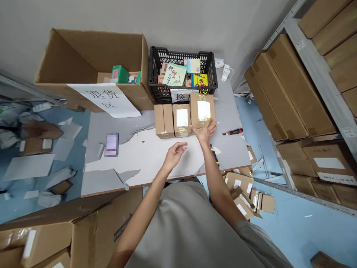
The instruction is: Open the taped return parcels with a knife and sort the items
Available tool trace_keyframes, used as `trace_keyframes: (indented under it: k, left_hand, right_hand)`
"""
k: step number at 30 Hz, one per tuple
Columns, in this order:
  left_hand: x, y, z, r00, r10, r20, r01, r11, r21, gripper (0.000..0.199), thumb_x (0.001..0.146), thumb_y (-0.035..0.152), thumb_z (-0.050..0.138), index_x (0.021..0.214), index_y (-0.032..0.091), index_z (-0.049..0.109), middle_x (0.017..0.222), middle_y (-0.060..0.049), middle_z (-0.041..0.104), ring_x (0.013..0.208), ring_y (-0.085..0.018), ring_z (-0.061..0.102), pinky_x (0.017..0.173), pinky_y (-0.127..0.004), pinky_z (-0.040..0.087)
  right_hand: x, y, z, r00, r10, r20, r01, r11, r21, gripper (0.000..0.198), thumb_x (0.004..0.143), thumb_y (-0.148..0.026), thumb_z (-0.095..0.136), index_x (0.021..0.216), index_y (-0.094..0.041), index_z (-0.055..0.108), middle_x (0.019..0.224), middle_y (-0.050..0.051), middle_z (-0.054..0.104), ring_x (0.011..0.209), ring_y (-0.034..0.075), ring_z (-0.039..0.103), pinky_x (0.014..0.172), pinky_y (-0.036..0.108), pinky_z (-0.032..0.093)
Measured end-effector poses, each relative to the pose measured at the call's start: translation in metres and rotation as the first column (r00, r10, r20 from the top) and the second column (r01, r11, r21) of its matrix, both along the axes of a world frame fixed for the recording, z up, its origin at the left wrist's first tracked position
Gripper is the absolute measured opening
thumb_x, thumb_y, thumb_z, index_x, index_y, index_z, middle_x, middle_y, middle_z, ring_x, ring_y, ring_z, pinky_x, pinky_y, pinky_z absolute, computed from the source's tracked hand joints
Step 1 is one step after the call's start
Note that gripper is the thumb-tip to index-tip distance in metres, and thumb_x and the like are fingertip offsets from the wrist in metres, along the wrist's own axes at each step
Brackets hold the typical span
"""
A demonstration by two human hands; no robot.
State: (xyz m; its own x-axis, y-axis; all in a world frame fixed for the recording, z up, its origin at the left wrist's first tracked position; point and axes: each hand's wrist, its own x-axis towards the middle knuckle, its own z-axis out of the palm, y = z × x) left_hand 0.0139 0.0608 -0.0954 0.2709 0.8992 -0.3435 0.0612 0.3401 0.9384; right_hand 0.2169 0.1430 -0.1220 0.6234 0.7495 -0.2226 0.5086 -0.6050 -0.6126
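Observation:
My right hand [205, 131] is spread at the front of the largest of three cardboard boxes [195, 102], apparently touching its lower front. That box has a white label and clear tape. Directly left of it stands a smaller labelled box [182, 131], then a plain taped box [164, 119]. My left hand [173, 155] hovers over the white part of the table [150, 160], fingers loosely bent and apart, with nothing in it. A dark tool with yellow marks [214, 155] lies partly hidden behind my right forearm.
A black crate [182, 89] of booklets and a large open carton [106, 59] stand at the back. A red-black utility knife [233, 132] lies right, a phone [112, 144] left. Shelves with cartons [295, 89] rise at right. Cardboard scraps [242, 190] litter the floor.

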Motion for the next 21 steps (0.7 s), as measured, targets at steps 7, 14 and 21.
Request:
trace_keyframes:
  k: [7,14,21]
  left_hand:
    - [0.012,-0.012,-0.012,0.997,0.026,-0.078,-0.029,0.999,-0.041,0.045,0.088,0.051,0.079,0.121,0.021,0.08,0.133,-0.015,0.083,0.128,-0.034,0.079,0.121,-0.052,0.055]
    - [0.014,-0.005,-0.018,0.997,0.006,-0.078,-0.012,0.998,-0.067,0.046,0.085,0.051,0.078,0.119,0.02,0.081,0.131,-0.016,0.084,0.126,-0.035,0.079,0.12,-0.053,0.055]
    - [0.008,0.008,-0.016,0.997,-0.036,-0.069,0.034,0.999,-0.032,0.046,0.086,0.051,0.079,0.121,0.02,0.08,0.136,-0.017,0.083,0.13,-0.035,0.078,0.121,-0.053,0.055]
  right_hand:
    - [0.009,0.025,-0.02,1.0,0.03,0.009,-0.029,0.996,-0.084,0.155,0.077,-0.07,0.096,0.186,-0.007,0.005,0.189,0.039,-0.008,0.175,0.059,-0.008,0.133,0.085,0.016]
    - [0.042,0.027,-0.018,0.996,0.087,0.019,-0.087,0.996,0.003,0.15,0.072,-0.076,0.094,0.186,-0.019,0.015,0.186,0.033,0.013,0.171,0.06,0.007,0.127,0.085,0.03]
    - [0.031,-0.063,0.017,0.999,0.04,0.005,-0.04,0.999,0.009,0.138,0.074,-0.065,0.095,0.184,-0.023,0.024,0.18,0.03,0.027,0.163,0.058,0.025,0.12,0.079,0.046]
